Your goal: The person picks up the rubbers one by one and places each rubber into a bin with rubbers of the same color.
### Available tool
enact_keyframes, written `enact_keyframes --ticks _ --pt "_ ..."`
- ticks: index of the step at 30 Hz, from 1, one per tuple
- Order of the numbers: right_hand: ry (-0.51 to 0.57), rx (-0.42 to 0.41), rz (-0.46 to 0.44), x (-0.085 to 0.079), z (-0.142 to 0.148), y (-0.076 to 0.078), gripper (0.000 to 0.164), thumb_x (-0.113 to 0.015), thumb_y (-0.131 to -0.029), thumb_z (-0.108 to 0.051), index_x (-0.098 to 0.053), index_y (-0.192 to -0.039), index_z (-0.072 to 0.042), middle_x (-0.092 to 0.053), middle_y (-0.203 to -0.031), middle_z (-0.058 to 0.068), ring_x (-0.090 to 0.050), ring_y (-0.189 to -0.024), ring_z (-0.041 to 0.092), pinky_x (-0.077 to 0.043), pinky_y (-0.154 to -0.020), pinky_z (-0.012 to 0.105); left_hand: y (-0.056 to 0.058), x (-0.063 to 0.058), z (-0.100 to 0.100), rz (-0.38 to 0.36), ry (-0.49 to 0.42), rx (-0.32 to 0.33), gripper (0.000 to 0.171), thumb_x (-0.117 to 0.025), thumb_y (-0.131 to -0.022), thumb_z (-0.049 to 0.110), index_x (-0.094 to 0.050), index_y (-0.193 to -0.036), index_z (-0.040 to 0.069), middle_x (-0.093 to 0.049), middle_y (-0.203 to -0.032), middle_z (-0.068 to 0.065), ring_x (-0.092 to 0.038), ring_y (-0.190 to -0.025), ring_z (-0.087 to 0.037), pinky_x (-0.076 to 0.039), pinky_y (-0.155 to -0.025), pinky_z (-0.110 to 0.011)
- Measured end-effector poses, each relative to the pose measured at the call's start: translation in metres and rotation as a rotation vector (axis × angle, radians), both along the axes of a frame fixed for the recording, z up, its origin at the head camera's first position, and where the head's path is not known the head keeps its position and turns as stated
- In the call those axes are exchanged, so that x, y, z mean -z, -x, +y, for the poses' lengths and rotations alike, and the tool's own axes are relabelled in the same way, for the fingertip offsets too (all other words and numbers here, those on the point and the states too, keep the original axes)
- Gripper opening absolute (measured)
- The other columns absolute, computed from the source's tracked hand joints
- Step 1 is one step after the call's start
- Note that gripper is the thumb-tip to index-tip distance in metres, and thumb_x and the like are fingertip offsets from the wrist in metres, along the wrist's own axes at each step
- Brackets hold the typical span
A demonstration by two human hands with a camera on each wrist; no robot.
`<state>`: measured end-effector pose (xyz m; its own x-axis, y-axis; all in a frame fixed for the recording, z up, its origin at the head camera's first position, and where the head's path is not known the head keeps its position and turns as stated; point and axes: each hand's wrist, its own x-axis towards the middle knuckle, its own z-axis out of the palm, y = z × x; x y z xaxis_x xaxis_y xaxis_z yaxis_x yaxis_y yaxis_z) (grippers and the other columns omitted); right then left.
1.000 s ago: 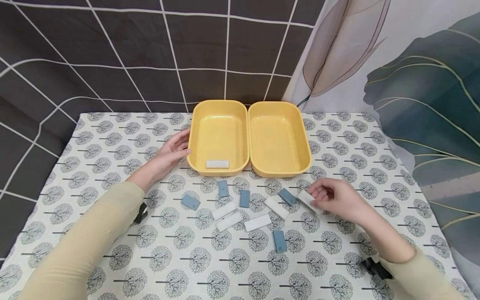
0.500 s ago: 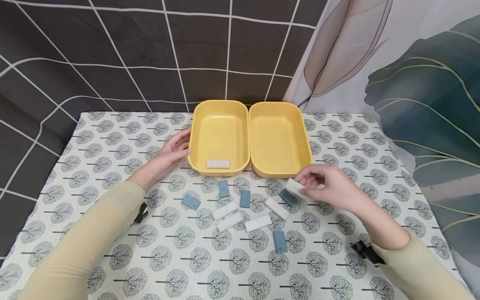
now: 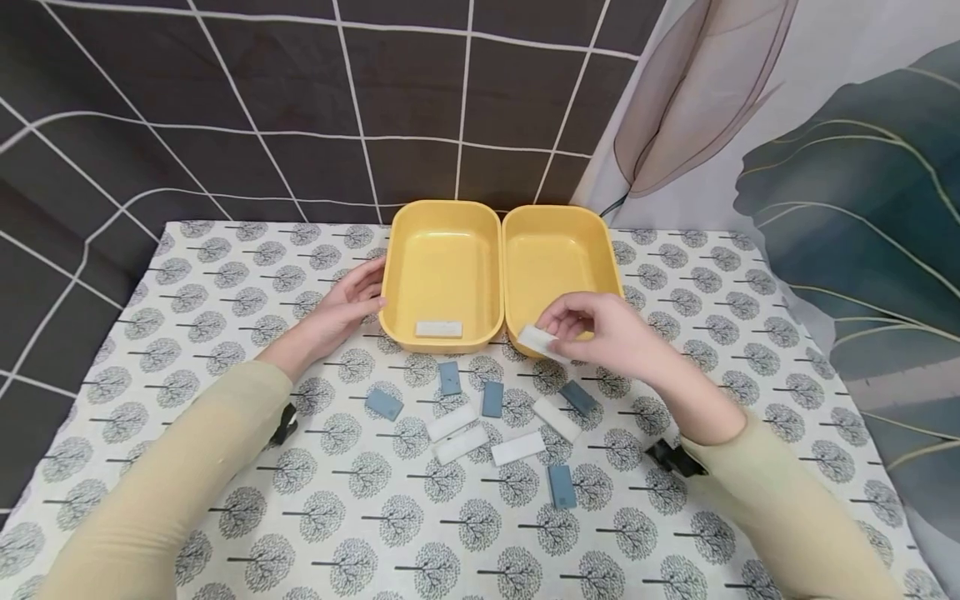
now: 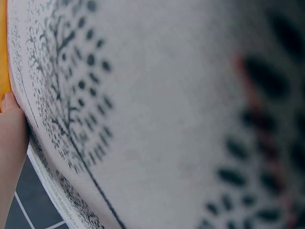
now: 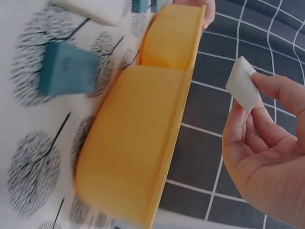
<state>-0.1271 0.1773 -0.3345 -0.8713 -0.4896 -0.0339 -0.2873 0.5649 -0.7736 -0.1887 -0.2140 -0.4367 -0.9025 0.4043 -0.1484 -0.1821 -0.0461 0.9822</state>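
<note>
Two yellow bins stand side by side, a left bin [image 3: 444,271] and a right bin [image 3: 555,258]. My left hand [image 3: 339,313] rests with loosely extended fingers against the left bin's outer wall, thumb at its rim. A white eraser [image 3: 438,329] lies inside that bin near the front. Over the front rim of the right bin, my right hand [image 3: 609,332] pinches another white eraser [image 5: 241,86] between thumb and fingers. On the cloth in front lie several white erasers [image 3: 519,448] and several shorter blue erasers [image 3: 561,487].
A pale cloth [image 3: 315,517] with tree prints covers the table. Behind the bins hangs a dark gridded curtain [image 3: 285,100]; a leaf-patterned curtain [image 3: 847,225] hangs at the right. Each wrist wears a black strap mount [image 3: 673,458].
My right hand has lifted the white eraser from beside a blue one and carried it left and away from me, to the right bin's front rim. The left hand has stayed put.
</note>
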Motion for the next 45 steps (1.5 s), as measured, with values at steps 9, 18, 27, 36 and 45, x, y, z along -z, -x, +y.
enact_keyframes --ticks 9,18,27,36,45 --pt "0.032 -0.014 -0.056 0.006 -0.031 0.027 0.021 -0.078 -0.085 0.004 -0.077 -0.105 0.000 -0.073 -0.094 0.012 -0.064 -0.087 0.020 -0.058 -0.076 0.019 0.000 0.000 0.002 0.004 0.008 0.005 0.078 -0.051 -0.100 -0.006 -0.017 -0.169 0.007 -0.021 -0.177 -0.017 -0.035 -0.155 -0.027 -0.027 -0.135 -0.039" --pt "0.054 -0.012 -0.087 0.008 -0.054 0.050 0.023 -0.079 -0.086 0.003 -0.077 -0.109 0.002 -0.074 -0.098 0.013 -0.064 -0.089 0.020 -0.058 -0.079 0.020 0.001 0.002 0.003 -0.001 0.013 0.001 0.078 -0.050 -0.101 -0.006 -0.016 -0.170 0.007 -0.018 -0.178 -0.016 -0.026 -0.161 -0.034 -0.026 -0.136 -0.040" --pt "0.083 -0.029 -0.111 0.014 -0.068 0.069 0.022 -0.078 -0.086 0.005 -0.076 -0.108 0.005 -0.075 -0.099 0.016 -0.064 -0.087 0.015 -0.056 -0.078 0.016 0.000 0.002 0.003 -0.005 0.017 -0.007 0.079 -0.050 -0.101 -0.006 -0.015 -0.170 0.008 -0.017 -0.178 -0.016 -0.025 -0.161 -0.034 -0.025 -0.136 -0.040" --pt "0.087 -0.041 -0.146 0.026 -0.086 0.084 0.021 -0.077 -0.086 0.005 -0.077 -0.107 0.006 -0.076 -0.098 0.016 -0.064 -0.086 0.012 -0.057 -0.080 0.017 0.001 0.002 0.002 0.004 0.023 -0.005 0.078 -0.053 -0.101 -0.005 -0.017 -0.170 0.007 -0.019 -0.177 -0.017 -0.030 -0.158 -0.030 -0.027 -0.135 -0.039" --pt "0.058 -0.085 -0.193 0.035 -0.106 0.096 0.021 -0.076 -0.086 0.006 -0.077 -0.108 0.006 -0.077 -0.100 0.015 -0.068 -0.089 0.015 -0.059 -0.082 0.019 -0.001 0.003 -0.001 0.001 0.034 0.004 0.078 -0.053 -0.102 -0.003 -0.017 -0.170 0.010 -0.019 -0.177 -0.016 -0.029 -0.159 -0.030 -0.027 -0.135 -0.038"
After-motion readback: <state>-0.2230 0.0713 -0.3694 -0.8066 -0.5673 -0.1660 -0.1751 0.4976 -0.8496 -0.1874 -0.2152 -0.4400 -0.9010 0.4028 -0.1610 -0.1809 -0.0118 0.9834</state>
